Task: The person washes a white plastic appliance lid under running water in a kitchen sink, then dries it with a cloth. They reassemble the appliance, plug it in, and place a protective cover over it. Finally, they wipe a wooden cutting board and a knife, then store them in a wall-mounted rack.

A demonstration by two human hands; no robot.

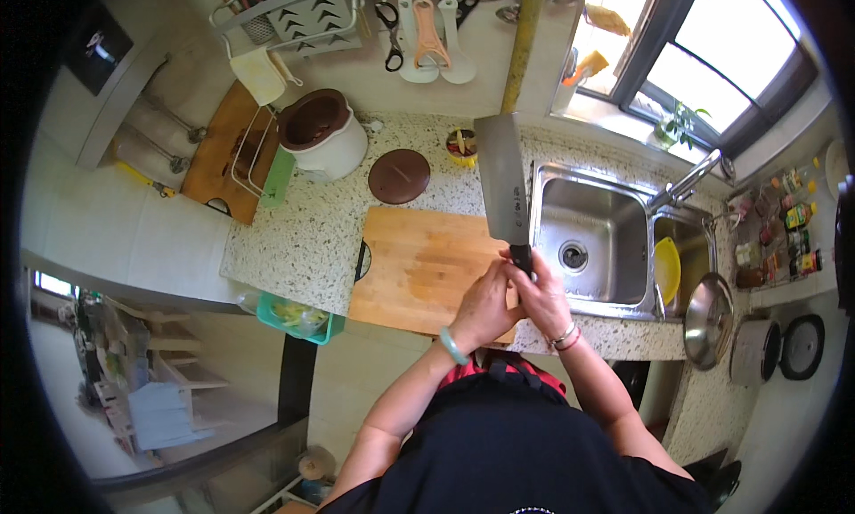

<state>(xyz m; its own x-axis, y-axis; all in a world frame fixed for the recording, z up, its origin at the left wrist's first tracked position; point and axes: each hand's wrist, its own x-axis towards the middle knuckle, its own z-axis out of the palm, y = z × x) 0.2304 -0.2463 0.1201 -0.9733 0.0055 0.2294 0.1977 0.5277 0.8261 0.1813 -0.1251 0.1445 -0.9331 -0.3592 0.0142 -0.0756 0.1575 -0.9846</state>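
A broad-bladed cleaver (504, 177) is held up over the right end of the wooden cutting board (401, 265), its blade pointing away from me toward the wall. My right hand (545, 298) is closed round its black handle (521, 259). My left hand (484, 305), with a pale green bangle at the wrist, presses against the same handle from the left, its fingers bent and partly hidden. A damp patch darkens the middle of the board, which lies on the speckled counter (312, 238).
Right of the board is a steel double sink (592, 220) with a yellow colander (666, 269) and a metal bowl (709, 320). Behind the board lie a brown lid (399, 176), a white pot (331, 153) and a small yellow container (462, 149). A green bin (325, 330) hangs at the front edge.
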